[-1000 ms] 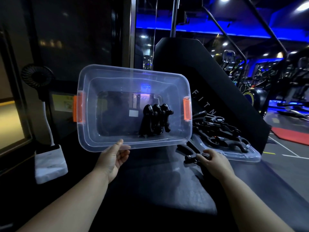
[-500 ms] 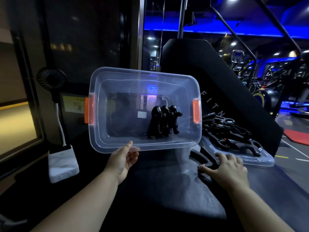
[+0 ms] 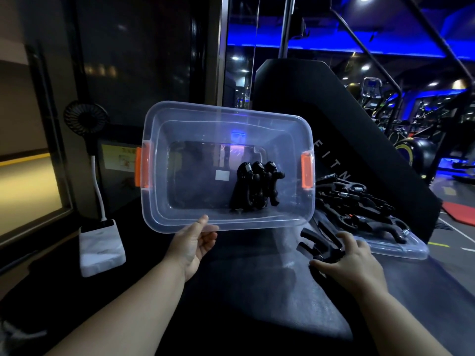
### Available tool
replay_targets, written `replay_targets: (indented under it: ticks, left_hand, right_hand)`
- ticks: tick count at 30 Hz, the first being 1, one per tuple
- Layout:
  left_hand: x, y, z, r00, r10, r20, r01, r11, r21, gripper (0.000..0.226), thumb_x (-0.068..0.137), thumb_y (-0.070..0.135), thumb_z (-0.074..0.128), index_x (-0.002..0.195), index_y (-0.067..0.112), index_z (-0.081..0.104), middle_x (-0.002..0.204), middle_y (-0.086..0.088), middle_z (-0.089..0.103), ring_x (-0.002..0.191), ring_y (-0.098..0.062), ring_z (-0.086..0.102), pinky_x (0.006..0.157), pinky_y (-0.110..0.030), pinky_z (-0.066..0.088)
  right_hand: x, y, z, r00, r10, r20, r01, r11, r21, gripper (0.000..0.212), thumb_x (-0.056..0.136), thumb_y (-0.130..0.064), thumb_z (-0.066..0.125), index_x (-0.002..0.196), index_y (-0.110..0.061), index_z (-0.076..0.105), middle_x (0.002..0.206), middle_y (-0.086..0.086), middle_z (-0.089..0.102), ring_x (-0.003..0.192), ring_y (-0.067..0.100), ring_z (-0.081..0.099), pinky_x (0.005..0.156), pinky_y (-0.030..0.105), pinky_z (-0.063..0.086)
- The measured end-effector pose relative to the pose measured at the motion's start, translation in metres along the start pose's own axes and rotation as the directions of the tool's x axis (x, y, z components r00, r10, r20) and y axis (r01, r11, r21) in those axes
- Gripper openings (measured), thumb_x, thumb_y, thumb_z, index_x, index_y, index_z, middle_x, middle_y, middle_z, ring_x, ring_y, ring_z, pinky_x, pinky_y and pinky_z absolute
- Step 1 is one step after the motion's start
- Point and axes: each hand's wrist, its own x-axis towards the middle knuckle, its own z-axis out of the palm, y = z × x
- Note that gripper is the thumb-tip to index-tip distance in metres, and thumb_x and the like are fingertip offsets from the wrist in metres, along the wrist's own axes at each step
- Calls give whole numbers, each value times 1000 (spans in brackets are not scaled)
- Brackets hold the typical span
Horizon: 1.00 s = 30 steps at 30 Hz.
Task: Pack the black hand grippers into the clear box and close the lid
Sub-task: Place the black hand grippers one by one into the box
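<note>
- Clear rectangular plastic box (image 3: 226, 113) with orange side latches (image 3: 143, 167) is held tipped up, mouth towards the person, so the inside can be seen and reached.
- Near rim is pinched by the left hand (image 3: 192, 242), thumb on top, fingers under; the tilt is set by that grip.
- Three black spring hand grippers (image 3: 254, 186) are stacked inside, leaned on the lower wall.
- Right hand (image 3: 356, 260) is laid over loose black grippers (image 3: 314, 238) on the dark surface; whether a grasp is closed cannot be told.
- Unpacked pile (image 3: 354, 201) is heaped on the clear flat lid (image 3: 403, 250) just right of the box, within reach.
</note>
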Motion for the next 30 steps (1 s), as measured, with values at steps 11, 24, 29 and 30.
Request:
replay_targets:
  ticks: [11, 24, 29, 30]
  left_hand:
    - [1, -1, -1, 1000, -3, 2, 3, 1000, 2, 24, 87, 28, 64, 81, 5, 66, 76, -3, 73, 62, -9, 66, 57, -21, 54]
    - [4, -2, -3, 1000, -6, 11, 6, 1000, -7, 25, 85, 29, 65, 76, 6, 69, 77, -4, 73, 62, -9, 66, 57, -21, 53]
    - [3, -2, -3, 1000, -4, 14, 4, 1000, -8, 25, 86, 29, 65, 75, 6, 69, 75, -4, 73, 61, -9, 67, 56, -20, 54]
    - [3, -2, -3, 1000, -2, 15, 2, 1000, -8, 25, 86, 29, 65, 75, 6, 69, 75, -4, 73, 61, -8, 67, 56, -20, 54]
  right_hand:
    - [-2, -2, -2, 1000, 18, 0, -18, 988, -154, 97, 43, -88, 52, 129, -42, 44, 109, 2, 50, 107, 26, 54, 81, 34, 45]
    - [-1, 2, -5, 998, 40, -42, -28, 965, 259, 60, 79, -66, 32, 128, -36, 48, 119, 10, 60, 110, 31, 54, 83, 37, 40]
    - [-7, -1, -7, 987, 157, -21, -93, 684, 723, 48, 83, -60, 35, 93, -25, 66, 84, 9, 64, 76, 28, 58, 70, 39, 46]
    - [-6, -1, -8, 977, 212, 29, -153, 594, 790, 46, 88, -55, 39, 89, -18, 66, 78, 11, 62, 71, 28, 57, 64, 37, 46]
